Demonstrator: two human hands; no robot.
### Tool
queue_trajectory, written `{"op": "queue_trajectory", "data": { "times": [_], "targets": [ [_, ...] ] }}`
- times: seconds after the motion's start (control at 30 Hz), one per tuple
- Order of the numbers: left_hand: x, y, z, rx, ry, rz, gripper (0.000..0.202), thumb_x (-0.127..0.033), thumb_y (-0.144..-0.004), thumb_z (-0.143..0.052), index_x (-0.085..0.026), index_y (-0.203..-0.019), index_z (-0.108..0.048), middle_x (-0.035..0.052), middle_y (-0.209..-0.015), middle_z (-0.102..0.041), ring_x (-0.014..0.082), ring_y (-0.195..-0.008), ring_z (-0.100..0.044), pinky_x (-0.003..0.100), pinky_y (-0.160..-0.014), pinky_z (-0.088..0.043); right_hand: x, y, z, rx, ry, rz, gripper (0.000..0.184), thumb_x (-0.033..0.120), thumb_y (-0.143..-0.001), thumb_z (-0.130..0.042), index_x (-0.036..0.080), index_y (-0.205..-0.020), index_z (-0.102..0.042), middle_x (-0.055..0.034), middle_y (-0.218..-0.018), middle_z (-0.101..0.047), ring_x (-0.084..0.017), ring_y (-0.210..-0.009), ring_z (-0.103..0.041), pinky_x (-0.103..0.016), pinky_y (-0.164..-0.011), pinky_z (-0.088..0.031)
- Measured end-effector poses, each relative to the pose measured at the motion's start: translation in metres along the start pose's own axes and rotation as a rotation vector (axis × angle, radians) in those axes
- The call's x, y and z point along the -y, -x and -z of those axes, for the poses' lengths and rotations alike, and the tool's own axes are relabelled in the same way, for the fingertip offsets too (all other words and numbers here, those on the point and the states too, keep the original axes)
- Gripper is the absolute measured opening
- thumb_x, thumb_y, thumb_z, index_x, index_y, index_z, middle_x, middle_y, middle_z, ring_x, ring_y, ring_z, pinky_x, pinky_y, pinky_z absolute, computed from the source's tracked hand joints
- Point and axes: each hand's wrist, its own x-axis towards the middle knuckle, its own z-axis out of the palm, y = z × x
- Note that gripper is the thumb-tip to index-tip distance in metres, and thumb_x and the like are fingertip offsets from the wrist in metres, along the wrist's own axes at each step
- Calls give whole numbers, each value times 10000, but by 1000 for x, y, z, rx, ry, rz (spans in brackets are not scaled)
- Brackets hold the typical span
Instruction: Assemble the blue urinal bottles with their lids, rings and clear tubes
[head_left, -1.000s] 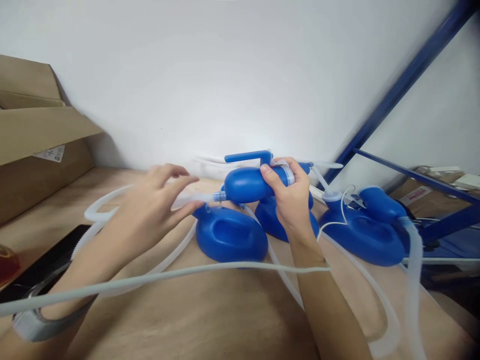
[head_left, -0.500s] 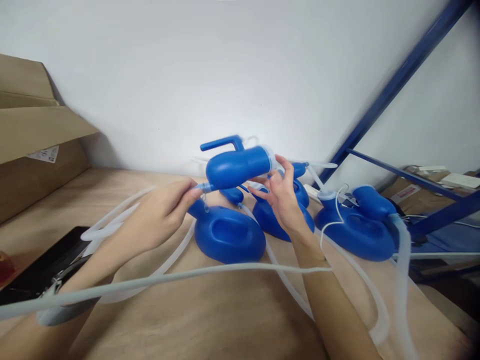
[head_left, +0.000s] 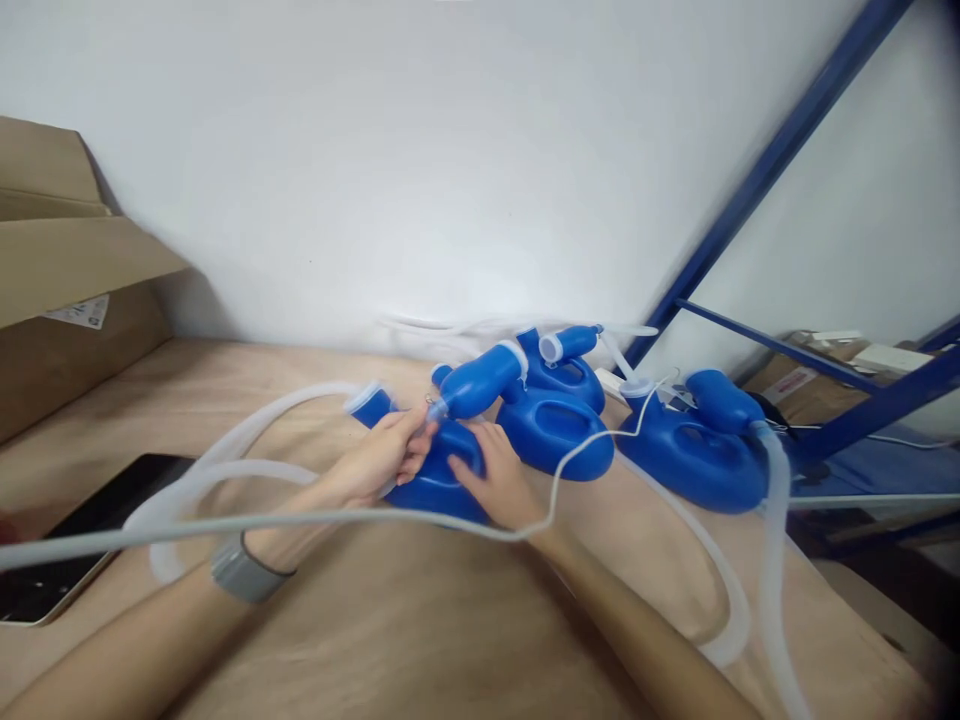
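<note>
My left hand (head_left: 394, 450) is closed in a pinch on the clear narrow neck of a blue urinal cup (head_left: 480, 382). The cup is tilted, its white-rimmed mouth pointing up and to the right. Below it, a blue urinal bottle (head_left: 420, 495) lies on the table with its short spout towards the left. My right hand (head_left: 501, 480) grips this bottle at its handle opening, thumb and fingers curled over the edge. Part of the bottle is hidden behind both hands. Loops of translucent hose (head_left: 247, 425) run left of my left hand.
More blue bottles (head_left: 555, 435) stand behind, and another bottle (head_left: 694, 460) with hose is at right. A white cord (head_left: 559, 480) crosses close to the camera. A black tablet (head_left: 127, 490) and a cardboard box (head_left: 82, 310) are at left; a blue metal frame (head_left: 757, 180) rises at right.
The cup has come down and turned, its handle no longer showing. My right hand has left the cup's mouth and moved down-left onto the bottle. The left hand keeps hold of the neck.
</note>
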Motion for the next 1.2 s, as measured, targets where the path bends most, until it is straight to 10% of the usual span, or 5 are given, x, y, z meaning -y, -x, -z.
{"op": "queue_trajectory", "data": {
  "times": [0.27,0.43,0.77,1.03,1.2],
  "targets": [
    [-6,20,10,28,-93,58,484,-606,-925,-709,-187,-727,-567,-66,-581,-393,64,-457,-281,192,-418,-253,3,-3,1,-37,154,-115,424,469,-1114,-442,195,-1392,-606,-152,-1331,-720,-328,-1161,-659,-513,-1038,-546],
    [-20,31,25,78,-613,-18,609,-747,-987,-508,-203,-755,-654,-22,-574,-514,121,-494,-428,262,-502,-345,-1,-8,3,-19,142,-177,445,525,-1111,-425,203,-1354,-611,-148,-1286,-718,-325,-1162,-644,-507,-1045,-533],
    [-51,40,38,-330,-1426,-1129,636,-556,-1112,-316,-190,-800,-732,127,-958,-775,297,-932,-708,435,-881,-527,1,-9,0,-82,135,-382,380,517,-1068,-480,205,-1268,-562,-154,-1208,-699,-340,-1183,-641,-511,-1039,-520],
    [-69,46,50,-475,-1336,-806,671,-497,-1050,-261,-224,-849,-839,89,-893,-841,311,-876,-784,415,-789,-570,12,-35,-21,-105,116,-482,362,517,-1020,-542,217,-1221,-547,-158,-1291,-688,-345,-1267,-621,-496,-1067,-500],
    [-69,37,55,-414,-1245,-870,498,-321,-936,-342,-229,-650,-740,31,-825,-836,231,-762,-773,336,-739,-562,23,-51,-41,-111,108,-476,344,474,-1009,-559,204,-1222,-551,-166,-1329,-687,-344,-1307,-592,-510,-1124,-458]
  ]
}}
